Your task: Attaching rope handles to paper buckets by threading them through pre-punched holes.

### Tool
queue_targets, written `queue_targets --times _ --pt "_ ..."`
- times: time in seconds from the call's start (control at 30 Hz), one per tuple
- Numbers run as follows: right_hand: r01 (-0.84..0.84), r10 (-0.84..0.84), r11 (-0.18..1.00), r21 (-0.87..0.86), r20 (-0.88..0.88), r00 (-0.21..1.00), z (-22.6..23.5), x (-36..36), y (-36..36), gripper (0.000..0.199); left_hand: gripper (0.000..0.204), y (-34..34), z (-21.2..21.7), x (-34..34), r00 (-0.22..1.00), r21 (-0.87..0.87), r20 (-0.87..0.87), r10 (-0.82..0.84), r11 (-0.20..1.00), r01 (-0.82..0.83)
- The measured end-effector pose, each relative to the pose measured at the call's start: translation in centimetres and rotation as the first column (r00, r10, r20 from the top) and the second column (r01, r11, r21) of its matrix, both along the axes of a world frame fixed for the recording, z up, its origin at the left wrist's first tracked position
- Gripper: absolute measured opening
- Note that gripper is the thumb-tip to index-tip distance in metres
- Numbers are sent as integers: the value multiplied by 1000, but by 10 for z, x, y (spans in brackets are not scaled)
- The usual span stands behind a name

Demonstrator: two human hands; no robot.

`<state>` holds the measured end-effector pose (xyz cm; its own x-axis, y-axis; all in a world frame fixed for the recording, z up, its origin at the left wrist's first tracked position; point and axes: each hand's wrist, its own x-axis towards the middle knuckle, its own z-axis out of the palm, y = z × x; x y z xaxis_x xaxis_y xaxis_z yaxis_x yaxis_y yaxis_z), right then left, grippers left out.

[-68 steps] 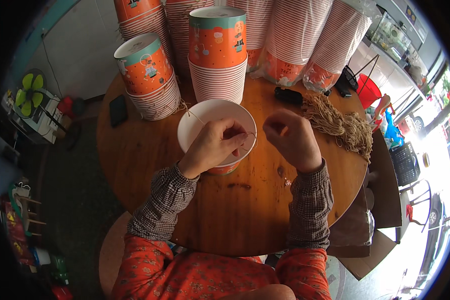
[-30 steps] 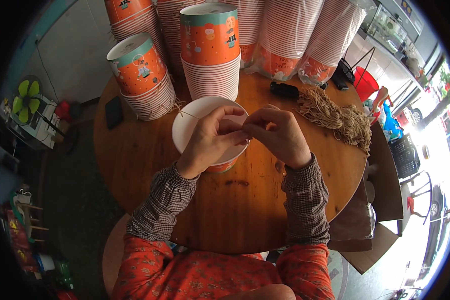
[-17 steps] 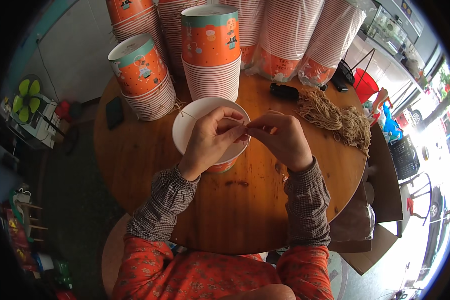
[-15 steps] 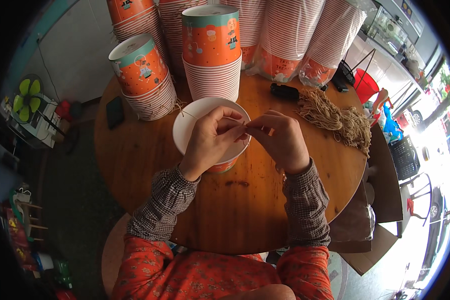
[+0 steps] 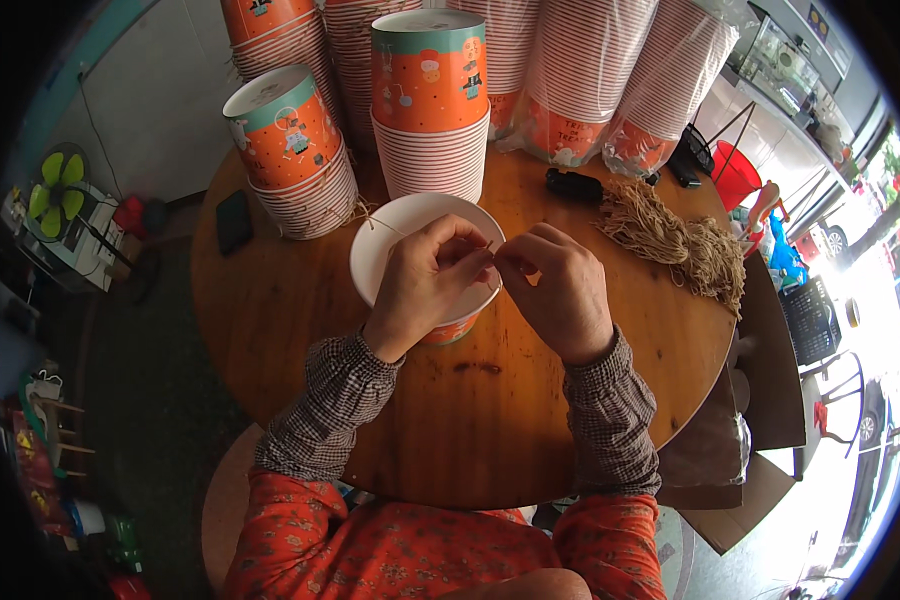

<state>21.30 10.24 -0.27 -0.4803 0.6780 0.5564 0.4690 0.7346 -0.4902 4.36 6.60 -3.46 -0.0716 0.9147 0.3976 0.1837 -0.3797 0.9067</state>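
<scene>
A white-lined paper bucket (image 5: 373,255) with an orange outside stands on the table in front of me. From its left rim a thin piece of twine (image 5: 386,226) runs across the opening to my fingers. My left hand (image 5: 422,285) is over the bucket, thumb and fingers pinched on the twine. At the right rim my right hand (image 5: 562,295) is also closed in a pinch, its fingertips meeting those of the left. The twine's end between the fingertips is mostly hidden.
Stacked orange and white buckets (image 5: 430,155) stand at the back, some in clear plastic bags. A bundle of tan twine (image 5: 675,240) lies on the right of the round wooden table (image 5: 410,430), near a black object (image 5: 574,185). A dark phone-like slab (image 5: 234,222) lies left.
My right hand has turned slightly, its fingers curling more at the fingertips. The left hand stays nearly in place, and the view has shifted a little.
</scene>
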Motion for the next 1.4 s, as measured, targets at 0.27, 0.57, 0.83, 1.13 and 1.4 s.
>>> queue_targets --times 0.27,0.57,0.83,1.13,1.4 --pt "-22 22 990 -140 0 1000 5 4 3 11 11 -8 3 10 964 174 -210 165 976 -129" --pt "-31 34 988 -152 16 999 4 6 5 12 17 -5 3 8 950 244 -254 179 963 -116" --pt "-81 77 988 -128 -35 996 0 3 6 9 16 -4 11 -2 992 -119 50 -117 985 122" --pt "-205 152 956 -209 -243 958 0 1 10 11 19 -2 11 -8 768 -260 616 -174 876 407" --pt "-209 173 967 -144 -231 957 7 0 4 13 22 -3 10 -8 809 -280 570 -141 893 353"
